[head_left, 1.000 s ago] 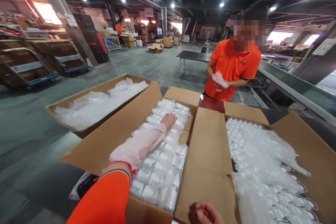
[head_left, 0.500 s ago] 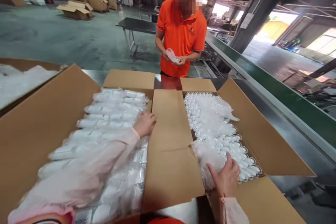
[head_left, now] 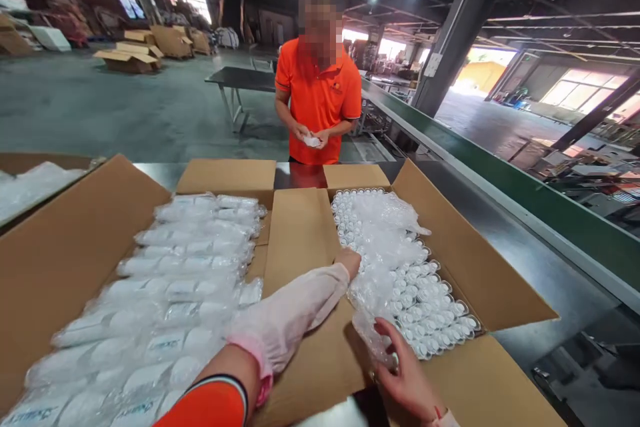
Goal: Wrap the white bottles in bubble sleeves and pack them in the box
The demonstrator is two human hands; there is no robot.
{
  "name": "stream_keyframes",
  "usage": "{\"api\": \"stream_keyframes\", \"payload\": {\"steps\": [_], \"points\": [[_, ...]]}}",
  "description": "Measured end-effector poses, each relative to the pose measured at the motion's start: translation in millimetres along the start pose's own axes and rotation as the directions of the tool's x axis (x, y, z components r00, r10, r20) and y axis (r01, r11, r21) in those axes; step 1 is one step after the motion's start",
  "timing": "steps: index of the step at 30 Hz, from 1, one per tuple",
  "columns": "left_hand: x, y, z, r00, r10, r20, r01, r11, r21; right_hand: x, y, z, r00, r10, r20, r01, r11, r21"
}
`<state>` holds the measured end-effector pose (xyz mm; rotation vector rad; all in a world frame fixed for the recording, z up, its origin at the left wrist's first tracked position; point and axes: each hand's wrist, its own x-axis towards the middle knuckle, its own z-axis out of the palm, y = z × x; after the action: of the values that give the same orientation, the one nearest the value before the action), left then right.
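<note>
Two open cardboard boxes stand side by side in front of me. The left box (head_left: 70,240) holds rows of white items wrapped in clear plastic sleeves (head_left: 185,267). The right box (head_left: 480,267) is filled with small clear cups or lids (head_left: 430,307) under a loose clear plastic liner (head_left: 385,240). My left hand (head_left: 349,260), in a pale pink sleeve, reaches across the middle flap and rests at the liner's left edge, its fingers hidden. My right hand (head_left: 400,373) pinches the liner's crumpled near corner (head_left: 367,327).
A person in an orange shirt (head_left: 318,97) stands across the table, handling a small white item (head_left: 312,141). A green conveyor (head_left: 500,180) runs along the right. Another box with plastic (head_left: 30,180) sits at far left. A metal table (head_left: 240,80) and cartons (head_left: 127,60) stand behind.
My left hand has moved from the left box across the flap to the right box's liner. My right hand has shifted onto the liner's near corner. The view tilted up slightly.
</note>
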<state>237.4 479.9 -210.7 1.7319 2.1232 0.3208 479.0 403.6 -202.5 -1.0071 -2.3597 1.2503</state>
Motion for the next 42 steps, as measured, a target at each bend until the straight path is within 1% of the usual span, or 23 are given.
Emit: {"api": "stream_keyframes", "payload": {"steps": [4,6,9,12,14,16,17,18,20,21,22,23,25,26,27,28,29,31,32,33,37,40,42], "points": [[21,8,17.5,0.997,-0.073,0.025,0.072,0.997,0.037,-8,24,-8,1.000,0.023,-0.014,-0.023,0.999,0.044],[23,7,26.2,0.997,-0.063,0.039,0.063,0.998,0.016,-6,31,-8,0.996,0.043,-0.074,-0.043,0.999,0.003],[21,0,32.8,0.999,-0.029,0.041,0.031,0.997,-0.071,5,32,-6,0.993,-0.030,-0.118,0.022,0.997,-0.075],[13,-13,25.6,0.998,-0.019,-0.052,0.007,0.975,-0.221,20,25,-10,0.992,-0.092,-0.086,0.077,0.983,-0.166],[4,-23,11.9,0.989,-0.027,-0.143,-0.018,0.952,-0.307,28,20,-16,0.991,-0.122,-0.054,0.108,0.971,-0.215],[-9,-34,-7.1,0.970,-0.055,-0.237,-0.063,0.885,-0.461,34,14,-25,0.982,-0.160,-0.098,0.136,0.966,-0.218],[-17,-40,-17.5,0.955,-0.090,-0.284,-0.105,0.792,-0.601,37,10,-29,0.972,-0.175,-0.158,0.140,0.968,-0.210],[-26,-45,-27.7,0.938,-0.143,-0.315,-0.158,0.634,-0.757,41,6,-34,0.956,-0.185,-0.226,0.139,0.969,-0.204],[-47,-52,-45.4,0.916,-0.275,-0.293,-0.261,0.146,-0.954,49,-6,-41,0.921,-0.185,-0.342,0.119,0.972,-0.204],[-58,-53,-52.1,0.917,-0.321,-0.235,-0.280,-0.100,-0.955,55,-13,-45,0.899,-0.176,-0.401,0.092,0.971,-0.219],[-70,-53,-56.9,0.927,-0.340,-0.161,-0.265,-0.285,-0.921,62,-21,-48,0.869,-0.168,-0.465,0.057,0.968,-0.243],[-83,-52,-59.9,0.939,-0.333,-0.084,-0.229,-0.424,-0.876,69,-29,-50,0.825,-0.171,-0.539,0.018,0.961,-0.277],[-107,-46,-61.7,0.960,-0.279,0.033,-0.138,-0.570,-0.810,83,-48,-53,0.680,-0.225,-0.698,-0.060,0.931,-0.359],[-120,-43,-61.5,0.967,-0.246,0.062,-0.098,-0.588,-0.803,90,-57,-53,0.606,-0.267,-0.749,-0.086,0.914,-0.396],[-133,-40,-61.3,0.975,-0.213,0.069,-0.071,-0.584,-0.809,94,-66,-50,0.568,-0.302,-0.765,-0.088,0.902,-0.422],[-146,-37,-61.5,0.982,-0.181,0.058,-0.056,-0.567,-0.822,96,-75,-44,0.592,-0.311,-0.743,-0.061,0.902,-0.427],[-160,-35,-62.3,0.988,-0.148,0.037,-0.050,-0.547,-0.835,97,-82,-36,0.671,-0.298,-0.679,-0.010,0.912,-0.410],[-188,-33,-64.4,0.996,-0.086,-0.002,-0.046,-0.504,-0.862,90,-91,-8,0.872,-0.252,-0.421,0.117,0.940,-0.321],[-204,-33,-64.7,0.998,-0.063,-0.013,-0.041,-0.477,-0.878,83,-93,10,0.936,-0.238,-0.258,0.170,0.951,-0.259],[-219,-34,-63.5,0.999,-0.042,-0.015,-0.032,-0.439,-0.898,76,-93,29,0.964,-0.238,-0.122,0.209,0.955,-0.209],[-274,-39,-33.3,0.996,0.083,0.020,0.038,-0.212,-0.977,46,-82,98,0.937,-0.247,0.246,0.254,0.967,0.001],[-300,-45,8.0,0.987,0.123,0.103,0.111,-0.065,-0.992,36,-69,125,0.925,-0.218,0.310,0.186,0.974,0.131],[-309,-49,29.9,0.993,0.022,0.114,0.112,0.057,-0.992,35,-64,133,0.944,-0.179,0.276,0.131,0.974,0.184]]}}
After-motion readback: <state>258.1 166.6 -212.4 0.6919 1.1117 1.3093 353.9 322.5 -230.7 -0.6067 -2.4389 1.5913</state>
